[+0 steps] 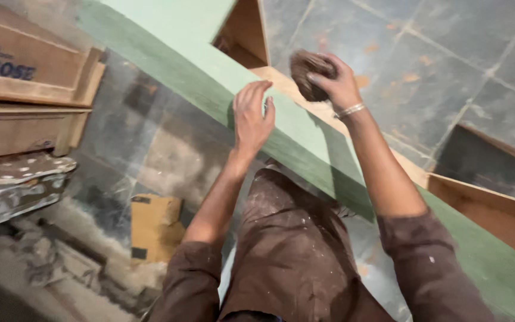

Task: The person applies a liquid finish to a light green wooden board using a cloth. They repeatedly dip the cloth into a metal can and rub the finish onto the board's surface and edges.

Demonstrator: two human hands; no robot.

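Overhead: right hand [336, 80] fingers pinching brown pad [306, 71]; left hand [251, 116] fingers spread on green board [305, 143].

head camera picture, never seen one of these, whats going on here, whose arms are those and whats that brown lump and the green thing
This single picture comes from a camera worn on a person's head, looking down, so the two arms are the wearer's own. There is no machine here. The long green board is a painted wooden panel running slantwise across the view, over the person's knee in brown, paint-flecked trousers. The left hand rests open on the board's edge, steadying it. The right hand, with a bangle at the wrist, grips the brown lump, which looks like a wad of rag or a rubbing pad, pressed to the board. Around are a tiled floor, wooden crates on the left and a piece of cardboard.
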